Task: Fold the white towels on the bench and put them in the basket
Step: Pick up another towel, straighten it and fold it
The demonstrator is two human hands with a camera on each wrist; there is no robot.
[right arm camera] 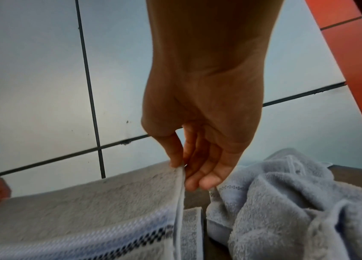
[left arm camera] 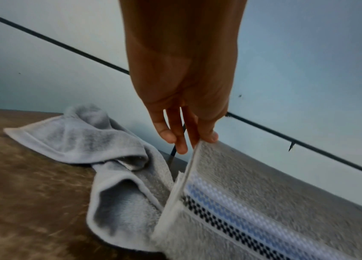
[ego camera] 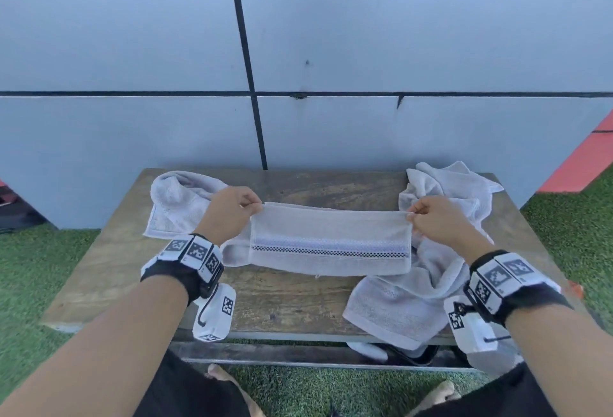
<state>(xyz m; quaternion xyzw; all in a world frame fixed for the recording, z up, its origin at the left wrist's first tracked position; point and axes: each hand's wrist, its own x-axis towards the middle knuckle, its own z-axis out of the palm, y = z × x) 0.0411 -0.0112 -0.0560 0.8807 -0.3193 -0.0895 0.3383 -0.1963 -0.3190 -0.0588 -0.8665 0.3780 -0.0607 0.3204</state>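
A white towel [ego camera: 330, 240] with a blue and black checked band hangs stretched between my two hands above the wooden bench [ego camera: 292, 297]. My left hand [ego camera: 232, 207] pinches its upper left corner [left arm camera: 200, 142] between thumb and fingers. My right hand [ego camera: 431, 214] pinches the upper right corner [right arm camera: 181, 168]. The towel's lower edge touches the bench. A crumpled white towel [ego camera: 179, 204] lies at the bench's far left, also seen in the left wrist view [left arm camera: 100, 149]. Another rumpled towel [ego camera: 428, 284] lies on the right side [right arm camera: 286, 202]. No basket is in view.
The bench stands against a pale tiled wall [ego camera: 331, 51] with dark grout lines. Green artificial turf [ego camera: 39, 267] surrounds it. A red strip [ego camera: 583, 158] runs at the far right. The right towel hangs over the bench's front edge. My bare feet [ego camera: 225, 380] show below.
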